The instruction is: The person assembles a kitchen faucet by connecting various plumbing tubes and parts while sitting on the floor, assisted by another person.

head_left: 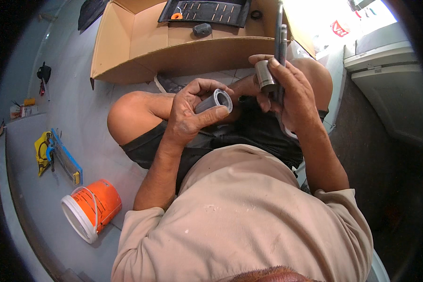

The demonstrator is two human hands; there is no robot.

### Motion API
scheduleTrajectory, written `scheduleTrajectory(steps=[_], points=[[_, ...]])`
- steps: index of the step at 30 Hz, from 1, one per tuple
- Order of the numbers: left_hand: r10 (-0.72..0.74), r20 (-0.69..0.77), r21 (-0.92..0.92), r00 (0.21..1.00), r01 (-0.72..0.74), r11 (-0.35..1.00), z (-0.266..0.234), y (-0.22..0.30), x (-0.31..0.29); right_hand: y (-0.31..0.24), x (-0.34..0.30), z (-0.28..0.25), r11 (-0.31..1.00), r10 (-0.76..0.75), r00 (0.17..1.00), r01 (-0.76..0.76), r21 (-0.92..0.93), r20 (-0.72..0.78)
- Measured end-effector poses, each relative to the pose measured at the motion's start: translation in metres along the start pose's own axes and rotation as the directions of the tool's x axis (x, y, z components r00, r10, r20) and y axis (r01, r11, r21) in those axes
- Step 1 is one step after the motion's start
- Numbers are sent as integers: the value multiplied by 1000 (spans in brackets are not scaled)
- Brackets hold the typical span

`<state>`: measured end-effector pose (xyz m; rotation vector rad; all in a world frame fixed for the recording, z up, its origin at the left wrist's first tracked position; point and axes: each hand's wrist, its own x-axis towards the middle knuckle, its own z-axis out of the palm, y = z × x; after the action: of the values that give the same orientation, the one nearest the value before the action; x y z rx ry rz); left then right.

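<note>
My left hand [185, 113] is wrapped round a short grey tube [207, 105] with a flanged, open end that faces up and to the right. The thumb presses near its rim. To the right, my right hand [300, 96] grips two long dark rods [281, 42] standing side by side and pointing away from me. Between its thumb and fingers it also holds a shiny metal cylinder [265, 75]. Below that palm a pale curved end sticks out; what it belongs to is partly hidden. Both hands are above my crossed legs, apart from each other.
A cardboard box [183, 58] ahead holds a black tray [207, 10] and a dark cylindrical piece [202, 30]. On the floor at left, an orange bucket [105, 202] lies tipped near a blue hand tool [66, 155] and a yellow item [42, 152]. A pale cabinet [385, 89] stands right.
</note>
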<state>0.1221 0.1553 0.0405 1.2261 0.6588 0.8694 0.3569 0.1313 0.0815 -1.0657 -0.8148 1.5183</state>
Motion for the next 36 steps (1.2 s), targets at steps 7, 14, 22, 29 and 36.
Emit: scheduleTrajectory(steps=[7,14,22,29,36], points=[[-166,22,-379,986,162,911,-21,-25,27,17,28,-7,991,122,991,-119,-56,53],[-168,54,-529,984,170,831,-40,-46,44,18,45,3,966,256,964,-253,-49,68],[-187,39,-461,982,183,868,-50,-46,49,22,56,6,943,207,977,-183,-279,57],[-116,-75,-220,990,97,971,-49,-45,48,28,54,13,918,-5,998,29,-396,62],[-106,-101,-117,989,94,989,-47,-42,42,33,49,12,857,-91,994,113,-503,68]])
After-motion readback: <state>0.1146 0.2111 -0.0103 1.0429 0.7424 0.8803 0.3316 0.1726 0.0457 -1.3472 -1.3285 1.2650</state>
